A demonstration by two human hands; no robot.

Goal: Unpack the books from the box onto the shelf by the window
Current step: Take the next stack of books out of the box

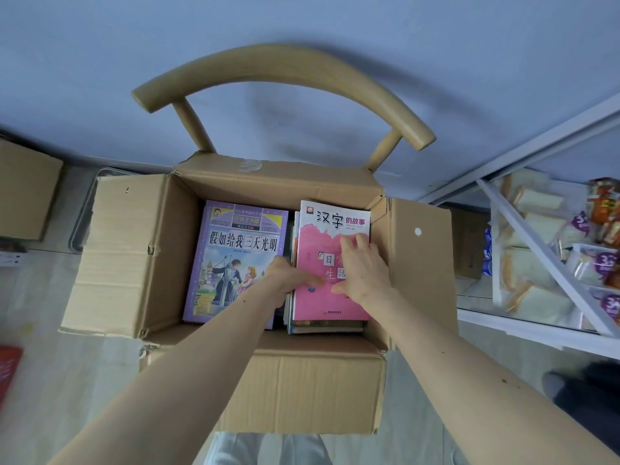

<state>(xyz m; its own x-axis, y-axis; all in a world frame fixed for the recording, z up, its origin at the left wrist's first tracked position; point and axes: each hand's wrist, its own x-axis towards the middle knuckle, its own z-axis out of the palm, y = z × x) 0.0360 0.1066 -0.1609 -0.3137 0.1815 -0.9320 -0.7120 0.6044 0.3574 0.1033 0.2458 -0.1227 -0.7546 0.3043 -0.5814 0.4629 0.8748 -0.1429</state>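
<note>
Cardboard dominates the view: a brown corrugated box (pixel 268 380) with all four flaps folded outward sits on a pale wooden chair with a curved backrest (pixel 285 72). Inside the box, a purple-covered book with an illustrated castle scene (pixel 231 256) lies flat in the left half. In the right half, a pink-covered book with a white title band (pixel 332 229) tops a stack of other books (pixel 322 325). The left hand (pixel 288 275) grips that pink book's left edge, thumb lying on the cover and fingers hidden beside the stack. The right hand (pixel 360 266) rests on the pink cover, fingers straight and slightly spread. Right of the box, a white metal rack (pixel 523 243) holds wrapped bread slices (pixel 530 199).
</note>
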